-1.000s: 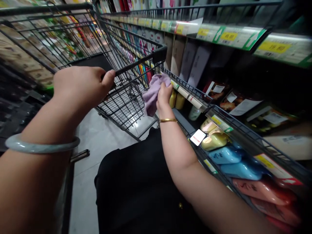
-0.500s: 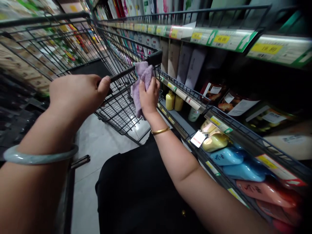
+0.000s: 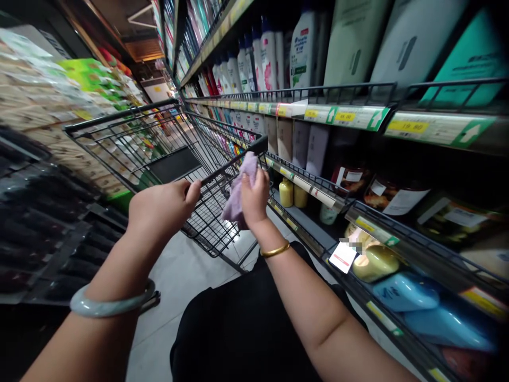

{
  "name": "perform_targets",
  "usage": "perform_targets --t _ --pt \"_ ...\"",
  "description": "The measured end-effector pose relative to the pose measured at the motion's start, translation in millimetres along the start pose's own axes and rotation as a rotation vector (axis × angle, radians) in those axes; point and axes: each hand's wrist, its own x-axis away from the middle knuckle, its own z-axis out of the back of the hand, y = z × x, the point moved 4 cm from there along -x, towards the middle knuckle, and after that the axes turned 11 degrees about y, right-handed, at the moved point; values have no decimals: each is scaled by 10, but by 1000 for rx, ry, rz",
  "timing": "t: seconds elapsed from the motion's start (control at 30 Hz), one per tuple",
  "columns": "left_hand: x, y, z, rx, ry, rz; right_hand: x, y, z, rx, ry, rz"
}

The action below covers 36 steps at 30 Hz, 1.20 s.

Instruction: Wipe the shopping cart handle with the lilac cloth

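Left hand (image 3: 159, 212) wraps the cart handlebar (image 3: 222, 169), right hand (image 3: 256, 199) clamps a lavender cloth (image 3: 236, 197) by that handlebar's right end. Looks light and floppy, grab it mid-bunch.

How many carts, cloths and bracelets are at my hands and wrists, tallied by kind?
Cart: 1, gripped by the left hand
Cloth: 1, purple, in the right hand
Bracelets: 2, a pale bracelet on the left arm and a gold bracelet on the right
Total: 4
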Motion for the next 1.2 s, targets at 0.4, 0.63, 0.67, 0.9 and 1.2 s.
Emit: perform_targets --t 0.4,0.63,0.67,0.9,1.2 --pt "16 -14 -8 -8 0 -14 -18 -208 -19 -21 -21 81" --pt "71 -35 -49 -193 40 -140 186 -921 -33 -99 -331 591" --pt "82 -48 -50 -191 33 -123 167 -917 -44 -84 -349 583" --pt "183 -93 -6 -58 2 18 -308 -498 53 135 -185 217" --pt "269 27 65 -59 28 -12 -64 -1189 -76 22 -589 568"
